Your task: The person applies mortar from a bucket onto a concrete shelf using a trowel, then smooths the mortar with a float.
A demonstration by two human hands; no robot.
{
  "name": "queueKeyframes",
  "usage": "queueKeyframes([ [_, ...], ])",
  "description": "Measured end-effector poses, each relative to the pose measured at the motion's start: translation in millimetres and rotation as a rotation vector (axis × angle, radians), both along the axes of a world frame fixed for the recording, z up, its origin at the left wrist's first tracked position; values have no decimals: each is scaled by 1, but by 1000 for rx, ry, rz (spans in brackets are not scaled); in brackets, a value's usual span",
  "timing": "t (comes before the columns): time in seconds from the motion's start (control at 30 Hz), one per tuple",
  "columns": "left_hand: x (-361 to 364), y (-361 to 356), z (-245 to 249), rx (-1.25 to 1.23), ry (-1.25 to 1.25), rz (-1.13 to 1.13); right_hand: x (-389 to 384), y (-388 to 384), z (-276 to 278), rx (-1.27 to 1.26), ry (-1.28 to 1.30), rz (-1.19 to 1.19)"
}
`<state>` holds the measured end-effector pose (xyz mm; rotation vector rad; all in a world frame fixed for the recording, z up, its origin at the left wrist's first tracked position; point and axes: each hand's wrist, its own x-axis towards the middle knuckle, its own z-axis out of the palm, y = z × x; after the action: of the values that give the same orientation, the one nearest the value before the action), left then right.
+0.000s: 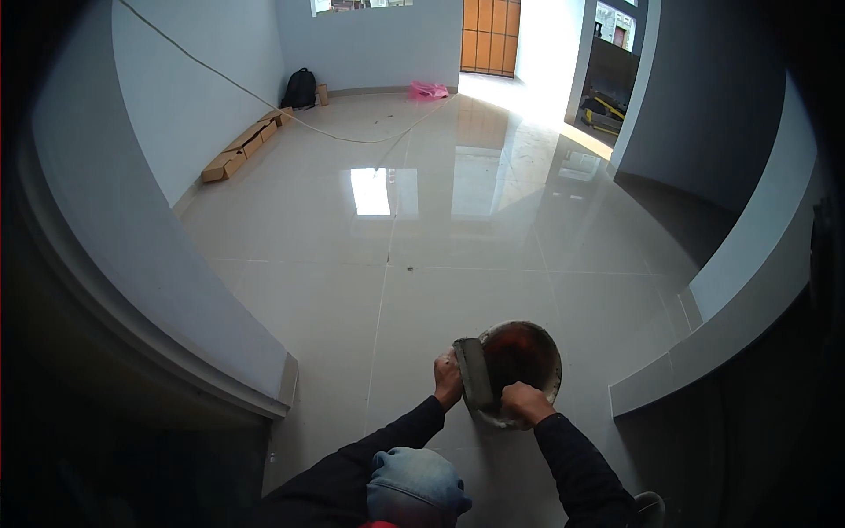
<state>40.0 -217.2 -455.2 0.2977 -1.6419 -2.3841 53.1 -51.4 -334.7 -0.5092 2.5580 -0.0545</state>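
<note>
The glossy tiled floor (308,299) spread across the room, its outer edges lost in the black border of the lens. Along the left wall lay a long cardboard box (233,161), its contents out of sight. A pale blue denim shape (415,480) rose at the bottom edge, cut off there and hard to identify. Just beyond it, on the floor, stood a round bucket (558,370) with a pale, stained rim. Its inside was dark with a reddish-brown patch; whether that was material or only a stained wall could not be told, and the near part was covered by the right hand. A black backpack (300,89) leaned in the far left corner, and a crumpled pink plastic bag (429,91) lay near the far wall, what either held not visible. Through the right doorway, some yellow items (603,112) were too small to make out. A grey rectangular block (476,374) was tilted over the bucket's left side, gripped by the left hand (447,380), whose fingers were partly hidden behind it. The right hand (526,403) was curled closed over the near rim; whether anything was inside it could not be told.
</note>
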Motion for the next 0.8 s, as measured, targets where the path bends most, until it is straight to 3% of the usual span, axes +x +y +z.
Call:
queueKeyframes([
  [0.03,-2,-2,-7,-204,-7,20,-4,0,3,38,-89,7],
  [0.13,-1,-5,8,-142,12,-6,-12,-1,1,90,-264,17],
  [0.17,-1,-7,8,-34,-15,-44,-6,-9,27,79,-280,-85],
  [0.2,2,-11,16,-127,85,-43,-10,-5,11,67,-293,-82],
  [0.23,2,-16,18,-58,77,-129,-6,-5,19,-18,-290,-183],
  [0.27,1,-21,19,-305,139,-118,-6,-3,18,-66,-319,-210],
  [0.3,-2,-24,15,89,17,-170,-8,2,6,-113,-315,-236],
  [0.33,3,-28,31,86,7,-191,-8,2,0,-121,-313,-222],
  [0.43,1,-33,16,109,25,-185,-6,17,-29,-286,-311,-259],
  [0.5,-2,-35,8,73,55,-205,-3,26,-33,-539,-550,-540],
  [0.53,-4,-40,0,92,26,-218,2,32,-32,-548,-551,-554],
  [0.6,-5,-35,4,102,-4,-237,11,39,-21,-894,-757,-878],
  [0.7,-1,-29,16,277,-213,-82,19,57,-31,-1020,-839,-947],
  [0.8,-4,-29,16,258,-257,-72,24,70,-35,-1153,-895,-980],
])
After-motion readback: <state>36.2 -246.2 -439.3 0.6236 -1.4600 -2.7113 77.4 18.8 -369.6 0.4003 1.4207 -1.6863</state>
